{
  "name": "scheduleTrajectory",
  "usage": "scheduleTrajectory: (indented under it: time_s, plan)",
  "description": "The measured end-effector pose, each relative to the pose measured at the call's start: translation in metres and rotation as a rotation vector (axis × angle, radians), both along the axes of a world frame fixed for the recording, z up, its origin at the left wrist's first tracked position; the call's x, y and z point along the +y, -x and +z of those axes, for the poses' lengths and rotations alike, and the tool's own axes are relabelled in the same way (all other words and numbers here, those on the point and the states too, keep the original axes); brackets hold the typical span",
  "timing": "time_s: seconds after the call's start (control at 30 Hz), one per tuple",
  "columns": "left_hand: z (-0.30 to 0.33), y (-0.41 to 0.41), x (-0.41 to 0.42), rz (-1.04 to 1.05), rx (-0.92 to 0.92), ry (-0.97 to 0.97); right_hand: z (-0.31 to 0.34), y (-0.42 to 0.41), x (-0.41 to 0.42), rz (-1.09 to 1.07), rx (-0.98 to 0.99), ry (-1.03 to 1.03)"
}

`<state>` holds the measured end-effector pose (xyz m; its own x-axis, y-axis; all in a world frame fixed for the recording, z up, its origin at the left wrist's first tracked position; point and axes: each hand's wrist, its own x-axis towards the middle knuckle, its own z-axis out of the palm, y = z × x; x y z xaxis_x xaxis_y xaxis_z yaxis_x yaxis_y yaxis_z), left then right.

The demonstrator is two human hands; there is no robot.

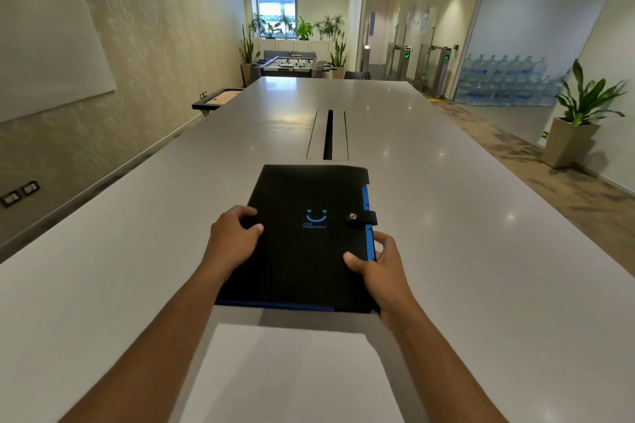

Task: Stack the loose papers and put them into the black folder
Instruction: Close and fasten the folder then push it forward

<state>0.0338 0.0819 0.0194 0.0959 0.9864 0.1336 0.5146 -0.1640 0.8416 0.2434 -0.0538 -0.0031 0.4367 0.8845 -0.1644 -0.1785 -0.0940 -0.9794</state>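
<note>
Nearest the camera, a stack of white papers (292, 374) lies flat on the pale grey desk (103, 268), squared up, between the two bare forearms. Just beyond the papers, with a narrow strip of desk between, is the black folder (302, 251). It is shut, with a blue smiling mark on its cover, a blue edge along its near and right sides, and a black strap with a metal snap button (353, 216) fastened over its right edge.

The left hand (233, 239) grips the folder's left edge, thumb pressed on the cover and fingers curled around the side. The right hand (376, 263) pinches the folder's right edge below the strap, thumb on top of the cover and fingers wrapped against the blue side. Whether the folder rests fully on the desk or is slightly lifted cannot be told.

Beyond the folder, a long cable slot (328, 134) with a dark gap runs down the middle of the desk. Past the desk's far end stands a foosball table (292, 65), with potted plants (302, 27) under a window behind it. To the right of the folder, well apart, a planter (570, 141) stands on the floor, with stacked water bottles (505, 79) behind it.
</note>
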Motion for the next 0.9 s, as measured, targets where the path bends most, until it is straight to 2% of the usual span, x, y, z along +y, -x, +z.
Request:
scheduleTrajectory:
  time_s: [0.2,0.47,0.53,0.57,0.63,0.67,0.7,0.8,0.9]
  plan:
    - [0.018,-0.003,0.081,0.02,0.078,-0.039,0.012,-0.005,0.093,0.02,-0.019,-0.006]
    - [-0.005,-0.001,0.181,-0.005,0.224,-0.067,-0.018,-0.01,0.212,-0.005,-0.104,-0.005]
    - [-0.014,0.001,0.2,-0.027,0.303,-0.084,-0.028,-0.005,0.235,-0.022,-0.271,-0.013]
    - [-0.02,0.001,0.207,-0.045,0.348,-0.089,-0.035,-0.002,0.244,-0.027,-0.446,0.005]
    - [-0.037,0.001,0.215,-0.087,0.437,-0.067,-0.053,0.002,0.256,-0.004,-0.951,0.091]
    - [-0.049,0.001,0.215,-0.1,0.498,-0.058,-0.061,0.004,0.257,0.014,-1.146,0.117]
    - [-0.061,0.0,0.214,-0.094,0.559,-0.063,-0.067,0.004,0.258,0.05,-1.254,0.138]
    - [-0.088,0.001,0.212,-0.005,0.636,-0.184,-0.074,0.001,0.265,0.138,-1.337,0.159]
    - [-0.094,0.0,0.215,0.024,0.622,-0.235,-0.073,0.0,0.268,0.159,-1.368,0.154]
